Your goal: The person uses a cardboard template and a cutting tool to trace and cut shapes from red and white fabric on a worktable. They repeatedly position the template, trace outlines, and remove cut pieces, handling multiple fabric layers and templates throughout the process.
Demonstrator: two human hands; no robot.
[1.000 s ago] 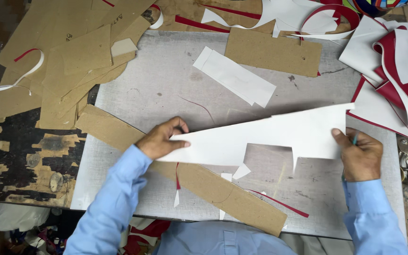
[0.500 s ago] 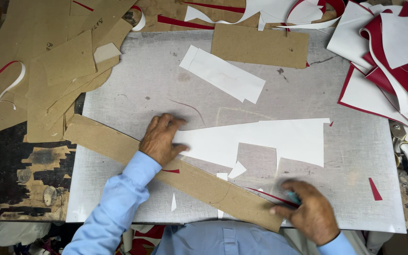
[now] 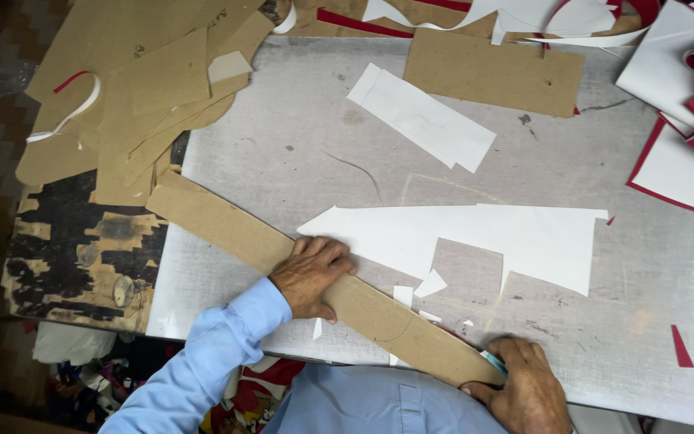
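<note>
Cardboard strip (image 3: 283, 249) lies diagonal under left hand (image 3: 312, 276), fingers flat, pressed together. Right hand (image 3: 524, 394) grips near-right end w/ teal tool (image 3: 495, 363), mostly hidden.

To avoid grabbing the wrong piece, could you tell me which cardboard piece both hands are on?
The long cardboard strip lying diagonally near the front edge; the left hand presses its middle, the right hand its end.

We see no packages, labels, signs or screens anywhere in the frame.
</note>
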